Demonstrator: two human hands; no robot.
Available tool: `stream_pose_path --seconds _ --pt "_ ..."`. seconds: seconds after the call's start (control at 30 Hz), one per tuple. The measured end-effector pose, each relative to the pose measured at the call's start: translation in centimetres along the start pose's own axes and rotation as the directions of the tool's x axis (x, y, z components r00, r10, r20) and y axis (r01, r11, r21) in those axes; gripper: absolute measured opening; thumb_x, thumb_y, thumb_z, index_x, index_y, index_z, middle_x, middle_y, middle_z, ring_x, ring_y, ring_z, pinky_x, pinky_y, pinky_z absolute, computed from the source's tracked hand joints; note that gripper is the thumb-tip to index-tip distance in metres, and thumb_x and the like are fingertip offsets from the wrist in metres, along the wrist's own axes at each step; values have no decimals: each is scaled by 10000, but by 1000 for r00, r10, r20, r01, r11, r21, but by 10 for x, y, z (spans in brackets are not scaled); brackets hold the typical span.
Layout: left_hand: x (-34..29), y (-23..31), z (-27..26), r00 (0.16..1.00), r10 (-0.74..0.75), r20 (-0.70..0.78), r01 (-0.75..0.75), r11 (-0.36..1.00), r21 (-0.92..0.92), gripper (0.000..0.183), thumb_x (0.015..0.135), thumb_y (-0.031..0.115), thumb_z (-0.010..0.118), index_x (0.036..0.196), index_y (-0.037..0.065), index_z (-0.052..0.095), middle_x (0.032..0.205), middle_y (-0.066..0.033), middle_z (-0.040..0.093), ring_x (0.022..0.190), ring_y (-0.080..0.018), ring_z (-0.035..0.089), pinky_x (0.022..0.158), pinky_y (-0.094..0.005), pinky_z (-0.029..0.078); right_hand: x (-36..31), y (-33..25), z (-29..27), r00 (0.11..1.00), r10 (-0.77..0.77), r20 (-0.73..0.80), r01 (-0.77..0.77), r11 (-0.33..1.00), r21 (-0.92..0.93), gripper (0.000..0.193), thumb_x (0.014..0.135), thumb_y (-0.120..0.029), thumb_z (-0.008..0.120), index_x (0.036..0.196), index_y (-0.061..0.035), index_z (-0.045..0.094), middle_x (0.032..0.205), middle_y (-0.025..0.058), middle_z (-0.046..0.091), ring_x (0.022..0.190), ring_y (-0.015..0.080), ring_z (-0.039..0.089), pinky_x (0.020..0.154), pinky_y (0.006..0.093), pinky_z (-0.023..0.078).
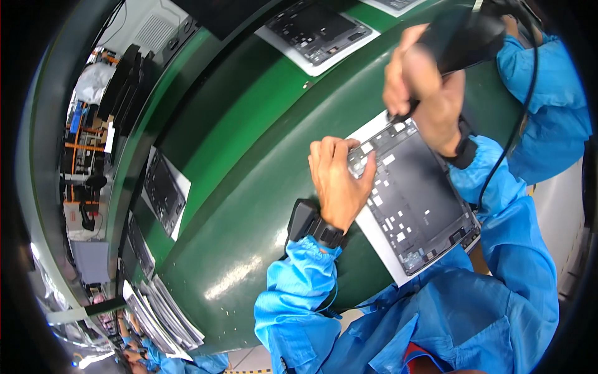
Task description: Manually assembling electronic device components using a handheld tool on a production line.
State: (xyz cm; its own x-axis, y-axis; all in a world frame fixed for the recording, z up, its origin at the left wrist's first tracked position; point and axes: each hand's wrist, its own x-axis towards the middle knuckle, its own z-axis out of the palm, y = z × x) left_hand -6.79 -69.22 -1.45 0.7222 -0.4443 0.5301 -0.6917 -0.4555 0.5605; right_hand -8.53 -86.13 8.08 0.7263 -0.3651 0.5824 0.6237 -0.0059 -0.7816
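A black tablet housing (430,187) with small white patches lies on a white sheet (381,246) in front of me, slanted. My left hand (339,177) grips its far left corner, thumb resting on the inner face and fingers bent over the edge. Above the far right corner, my right hand (433,93) is closed around a black hand-held tool (411,111). Motion blur hides the tool's exact kind. A large dark shape (467,40) lies just beyond that hand, and I cannot tell whether it belongs to the tool.
Other black housings (314,31) lie on white sheets along the green belt (249,106). Stacked sheets (163,318) sit at the lower left. A black cable (534,81) hangs beside my right arm. Another person's blue sleeve (548,68) is at the upper right.
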Motion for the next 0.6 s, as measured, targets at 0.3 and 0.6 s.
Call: stream_pose_path --seconds 0.3,0.6 --pt "-1 -2 1 997 -69 -26 67 995 -76 339 706 136 851 920 42 607 893 -90 586 889 -305 556 787 -424 393 -25 32 40 988 118 96 -132 979 158 230 1029 -175 655 861 -45 566 575 -25 519 456 48 468 445 238 382" --pt "-1 -5 4 998 -54 -33 51 994 -93 339 704 140 842 920 37 601 903 -92 570 895 -311 540 787 -428 384 -27 32 40 981 75 182 -85 995 52 179 1063 -194 552 1072 -28 484 636 25 500 470 79 445 443 247 399"
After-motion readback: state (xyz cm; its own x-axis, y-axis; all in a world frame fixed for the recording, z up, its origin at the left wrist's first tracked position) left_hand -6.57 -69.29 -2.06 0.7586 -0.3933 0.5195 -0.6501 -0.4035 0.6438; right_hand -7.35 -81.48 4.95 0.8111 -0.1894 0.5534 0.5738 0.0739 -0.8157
